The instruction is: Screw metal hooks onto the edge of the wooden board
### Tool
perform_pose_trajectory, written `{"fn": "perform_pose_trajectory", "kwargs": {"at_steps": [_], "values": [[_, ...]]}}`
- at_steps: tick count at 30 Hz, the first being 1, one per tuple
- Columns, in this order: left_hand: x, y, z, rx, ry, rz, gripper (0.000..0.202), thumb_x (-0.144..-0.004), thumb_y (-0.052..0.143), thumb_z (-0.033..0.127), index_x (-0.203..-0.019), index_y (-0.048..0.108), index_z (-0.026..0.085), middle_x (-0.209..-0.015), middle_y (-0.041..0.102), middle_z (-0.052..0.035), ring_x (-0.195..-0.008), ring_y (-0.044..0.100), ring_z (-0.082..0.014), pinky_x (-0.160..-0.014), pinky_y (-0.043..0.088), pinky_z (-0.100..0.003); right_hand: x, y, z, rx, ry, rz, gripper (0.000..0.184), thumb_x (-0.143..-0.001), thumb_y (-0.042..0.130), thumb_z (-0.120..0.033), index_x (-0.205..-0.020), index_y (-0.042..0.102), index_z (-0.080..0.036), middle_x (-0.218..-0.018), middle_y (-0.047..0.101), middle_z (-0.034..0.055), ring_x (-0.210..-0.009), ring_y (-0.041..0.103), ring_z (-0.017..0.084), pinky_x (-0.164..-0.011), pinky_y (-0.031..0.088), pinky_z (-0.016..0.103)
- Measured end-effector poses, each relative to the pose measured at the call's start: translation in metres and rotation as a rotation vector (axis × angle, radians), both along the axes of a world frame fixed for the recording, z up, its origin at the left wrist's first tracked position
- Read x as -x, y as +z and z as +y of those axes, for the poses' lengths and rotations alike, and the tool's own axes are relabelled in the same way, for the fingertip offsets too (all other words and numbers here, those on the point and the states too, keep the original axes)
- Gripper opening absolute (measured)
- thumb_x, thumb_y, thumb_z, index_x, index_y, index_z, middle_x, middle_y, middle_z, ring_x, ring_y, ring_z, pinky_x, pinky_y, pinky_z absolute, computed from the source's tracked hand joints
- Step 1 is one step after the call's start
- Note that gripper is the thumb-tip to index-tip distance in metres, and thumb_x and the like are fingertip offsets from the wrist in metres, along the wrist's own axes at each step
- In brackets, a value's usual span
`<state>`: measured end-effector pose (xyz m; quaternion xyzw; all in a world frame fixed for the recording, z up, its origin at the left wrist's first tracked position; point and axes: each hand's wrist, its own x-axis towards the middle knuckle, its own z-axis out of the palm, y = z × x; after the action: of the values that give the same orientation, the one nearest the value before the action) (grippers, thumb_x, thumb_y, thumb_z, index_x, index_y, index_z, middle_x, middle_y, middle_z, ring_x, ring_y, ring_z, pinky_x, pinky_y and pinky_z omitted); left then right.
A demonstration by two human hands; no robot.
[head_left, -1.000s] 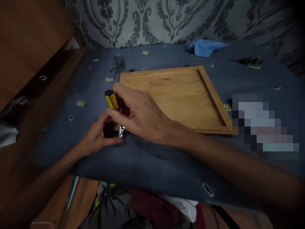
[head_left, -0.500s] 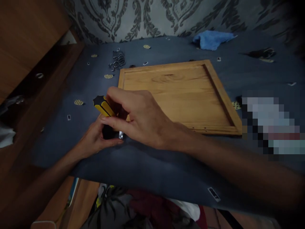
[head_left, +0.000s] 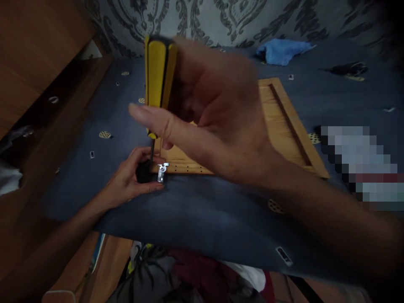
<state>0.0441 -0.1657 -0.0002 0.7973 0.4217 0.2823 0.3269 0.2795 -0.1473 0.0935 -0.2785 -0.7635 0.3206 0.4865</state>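
My right hand [head_left: 217, 113] is raised in the middle, its fingers closed round the yellow and black handle of a screwdriver [head_left: 157, 75]. The screwdriver is nearly upright; its shaft drops beside my left fingers, and its tip is hidden. Low at the left, my left hand [head_left: 124, 179] curls at the near left corner of a framed wooden panel [head_left: 292, 122]. Between its fingers and thumb sits a small shiny metal hinge [head_left: 162, 171], against the panel's edge. The space inside the left hand is too dark to make out. Small holes run along the panel's near edge.
The panel lies on a dark blue patterned cloth [head_left: 195, 206]. A blue rag [head_left: 282, 51] is at the back right, with a dark object [head_left: 350, 69] near it. Wooden furniture [head_left: 41, 46] stands at the left. A blurred-out item [head_left: 362, 164] lies at the right.
My right hand has risen and come closer to the camera, and the screwdriver has swung from tilted left to nearly upright. The hinge now shows more fully. My left hand has barely moved.
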Motion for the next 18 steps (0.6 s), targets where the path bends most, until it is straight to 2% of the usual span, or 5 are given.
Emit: {"fn": "perform_pose_trajectory", "kwargs": {"at_steps": [3,7,10,14,18], "values": [[-0.001,0.001,0.0,-0.005,-0.008,-0.02,0.064,-0.081,0.086,0.054,-0.13,0.056,0.027,-0.117,0.073,-0.0052,-0.111,0.072,-0.0271,-0.1,0.059,-0.044,-0.002,-0.002,0.002,-0.017,0.033,-0.067,0.019,-0.099,0.056,-0.03,-0.083,0.047,-0.026,-0.08,0.055,-0.0054,-0.083,0.059,0.012,-0.066,0.044,0.025],[-0.001,0.0,0.001,-0.029,-0.005,-0.013,0.061,-0.081,0.085,0.056,-0.128,0.059,0.028,-0.119,0.071,-0.0058,-0.112,0.071,-0.0277,-0.102,0.058,-0.047,0.003,-0.02,0.005,-0.047,0.085,-0.079,0.024,-0.099,0.061,-0.025,-0.086,0.042,-0.025,-0.078,0.047,-0.0071,-0.072,0.049,0.01,-0.071,0.042,0.026],[0.001,-0.001,0.002,-0.045,-0.021,-0.004,0.063,-0.082,0.084,0.056,-0.132,0.058,0.029,-0.122,0.071,-0.0063,-0.114,0.071,-0.0283,-0.101,0.059,-0.048,0.005,-0.029,0.007,-0.088,0.102,-0.11,0.028,-0.101,0.06,-0.025,-0.085,0.038,-0.025,-0.074,0.044,-0.0077,-0.071,0.047,0.011,-0.075,0.04,0.027],[0.001,-0.002,0.003,-0.037,-0.023,0.0,0.071,-0.082,0.083,0.058,-0.14,0.054,0.03,-0.13,0.069,-0.0086,-0.121,0.069,-0.0304,-0.104,0.058,-0.049,0.006,-0.031,0.009,-0.091,0.12,-0.138,0.026,-0.104,0.056,-0.027,-0.085,0.038,-0.025,-0.074,0.043,-0.0075,-0.072,0.049,0.012,-0.076,0.039,0.028],[0.001,-0.002,0.003,-0.046,-0.033,-0.019,0.069,-0.082,0.083,0.058,-0.139,0.055,0.03,-0.131,0.069,-0.0081,-0.121,0.069,-0.0301,-0.104,0.058,-0.049,0.006,-0.029,0.008,-0.058,0.107,-0.18,0.029,-0.103,0.059,-0.03,-0.084,0.038,-0.025,-0.076,0.048,-0.0064,-0.076,0.053,0.013,-0.076,0.042,0.028]]}}
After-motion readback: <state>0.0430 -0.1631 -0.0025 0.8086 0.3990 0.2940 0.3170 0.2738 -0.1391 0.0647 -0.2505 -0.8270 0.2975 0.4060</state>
